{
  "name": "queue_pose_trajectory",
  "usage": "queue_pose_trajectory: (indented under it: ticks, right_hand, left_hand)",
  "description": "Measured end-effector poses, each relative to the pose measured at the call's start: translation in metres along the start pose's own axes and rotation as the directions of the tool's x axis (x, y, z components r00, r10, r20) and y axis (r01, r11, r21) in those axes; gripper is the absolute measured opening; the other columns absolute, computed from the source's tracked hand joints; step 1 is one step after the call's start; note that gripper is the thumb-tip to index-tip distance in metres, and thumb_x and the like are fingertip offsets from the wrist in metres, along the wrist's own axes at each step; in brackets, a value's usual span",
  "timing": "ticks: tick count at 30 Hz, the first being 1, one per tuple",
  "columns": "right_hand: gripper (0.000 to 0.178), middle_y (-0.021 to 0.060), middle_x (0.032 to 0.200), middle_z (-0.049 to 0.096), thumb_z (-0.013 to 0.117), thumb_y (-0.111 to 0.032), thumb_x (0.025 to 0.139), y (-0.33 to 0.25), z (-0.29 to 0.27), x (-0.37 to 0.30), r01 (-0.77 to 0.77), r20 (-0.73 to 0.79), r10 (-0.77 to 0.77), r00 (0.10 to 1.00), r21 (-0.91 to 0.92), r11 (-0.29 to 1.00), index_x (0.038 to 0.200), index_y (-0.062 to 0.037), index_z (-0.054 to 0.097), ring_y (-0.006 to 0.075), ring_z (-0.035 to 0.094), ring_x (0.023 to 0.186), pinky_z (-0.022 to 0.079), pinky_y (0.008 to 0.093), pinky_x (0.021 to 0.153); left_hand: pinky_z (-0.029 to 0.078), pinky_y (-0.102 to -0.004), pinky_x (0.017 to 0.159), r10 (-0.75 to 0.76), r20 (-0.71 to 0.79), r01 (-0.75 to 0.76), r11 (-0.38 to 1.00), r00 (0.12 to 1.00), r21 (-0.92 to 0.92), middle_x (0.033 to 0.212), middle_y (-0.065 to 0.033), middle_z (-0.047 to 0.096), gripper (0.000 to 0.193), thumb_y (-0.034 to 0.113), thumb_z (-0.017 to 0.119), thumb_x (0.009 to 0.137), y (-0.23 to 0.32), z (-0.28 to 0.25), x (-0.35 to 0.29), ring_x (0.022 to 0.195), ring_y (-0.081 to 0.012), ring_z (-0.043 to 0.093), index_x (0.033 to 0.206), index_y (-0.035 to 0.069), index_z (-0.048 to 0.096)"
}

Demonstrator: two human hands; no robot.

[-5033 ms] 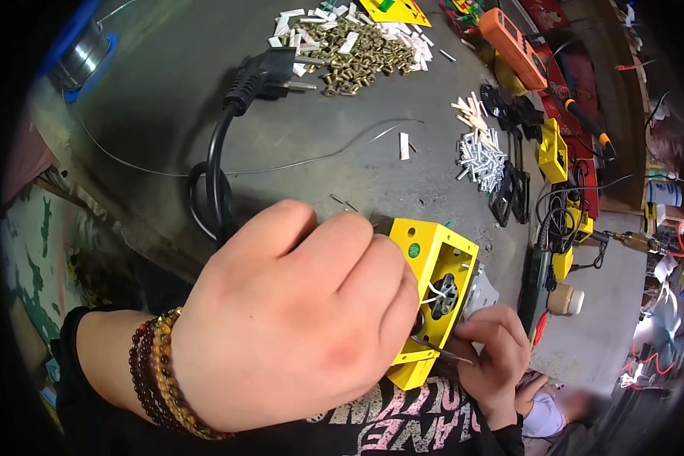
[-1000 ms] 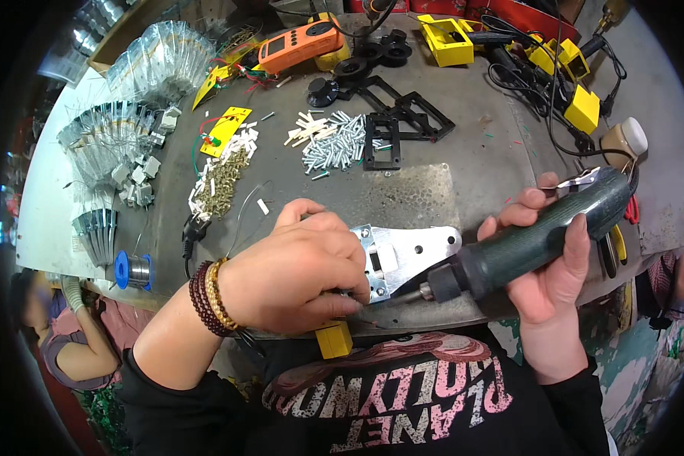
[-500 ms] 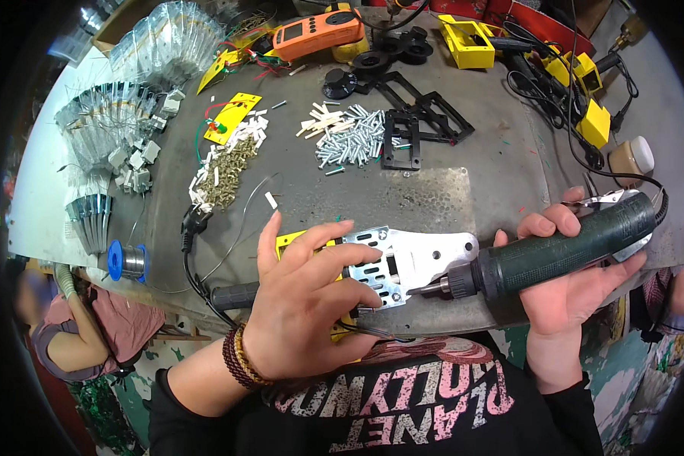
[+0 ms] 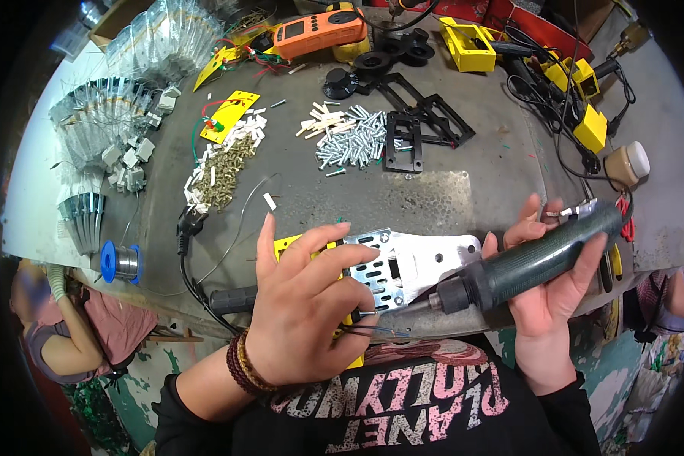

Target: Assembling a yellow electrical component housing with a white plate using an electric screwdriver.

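My left hand (image 4: 311,304) lies over a handheld tool with a yellow housing, a black handle (image 4: 233,301), a slotted metal guard (image 4: 371,275) and a flat silver plate (image 4: 438,261). Its fingertips press on the guard, and a small screw (image 4: 367,313) shows beside the thumb and index finger. My right hand (image 4: 543,292) grips a dark green electric screwdriver (image 4: 551,254), held level with its chuck toward the guard. The bit is blurred near the plate's lower edge; I cannot tell whether it touches.
Beyond my hands lie silver screws (image 4: 355,140), brass screws (image 4: 224,175) and black frames (image 4: 403,142). An orange multimeter (image 4: 321,34) lies far back. At left are a solder spool (image 4: 121,262) and bagged parts (image 4: 99,125); at right, a jar (image 4: 627,162) and corded yellow tools (image 4: 589,125).
The electric screwdriver has drawn back a little from the guard and dropped slightly, its rear end swinging left. My right fingers have shifted on it. My left hand stays nearly in place.
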State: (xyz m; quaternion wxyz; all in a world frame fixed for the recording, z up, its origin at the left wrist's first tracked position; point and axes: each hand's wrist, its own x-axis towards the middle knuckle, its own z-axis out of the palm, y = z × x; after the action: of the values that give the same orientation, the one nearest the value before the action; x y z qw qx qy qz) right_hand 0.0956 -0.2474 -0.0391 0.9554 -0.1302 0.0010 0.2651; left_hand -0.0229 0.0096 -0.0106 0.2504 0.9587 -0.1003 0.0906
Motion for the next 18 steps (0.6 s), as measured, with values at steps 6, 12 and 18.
queue_pose_trajectory:
  ticks: [6, 12, 18]
  right_hand:
    - [0.047, 0.0061, 0.127, 0.06, 0.074, -0.028, 0.088, 0.001, -0.018, -0.002, 0.009, 0.045, -0.006, 0.999, -0.048, 0.999, 0.132, -0.0201, 0.058, 0.0176, 0.06, 0.109, 0.03, 0.0641, 0.115]
    - [0.052, 0.0079, 0.127, 0.062, 0.074, -0.026, 0.088, 0.01, -0.019, -0.003, -0.012, 0.035, 0.012, 0.999, -0.005, 1.0, 0.136, -0.0209, 0.055, 0.0181, 0.06, 0.108, 0.029, 0.0629, 0.116]
    - [0.05, 0.0078, 0.124, 0.063, 0.077, -0.026, 0.085, 0.012, -0.016, -0.004, -0.006, 0.008, 0.006, 1.0, -0.019, 1.0, 0.131, -0.0202, 0.056, 0.0172, 0.061, 0.106, 0.03, 0.0622, 0.115]
  left_hand:
    - [0.01, -0.0711, 0.113, 0.023, -0.002, -0.023, 0.999, 1.0, 0.024, 0.122, -0.0013, 0.066, 0.02, 0.016, 0.076, 0.067, -0.001, 0.001, -0.001, 0.129, -0.0347, 0.052, 0.077, 0.017, 0.059]
    - [0.009, -0.0712, 0.113, 0.023, 0.002, -0.023, 0.999, 1.0, 0.03, 0.124, -0.0015, 0.065, 0.019, 0.016, 0.075, 0.067, -0.001, 0.001, -0.002, 0.13, -0.0344, 0.052, 0.076, 0.017, 0.059]
    - [0.008, -0.0707, 0.114, 0.017, 0.003, -0.017, 0.999, 1.0, 0.029, 0.124, -0.0014, 0.064, 0.017, 0.016, 0.075, 0.067, 0.0, 0.001, -0.002, 0.13, -0.034, 0.052, 0.074, 0.017, 0.059]
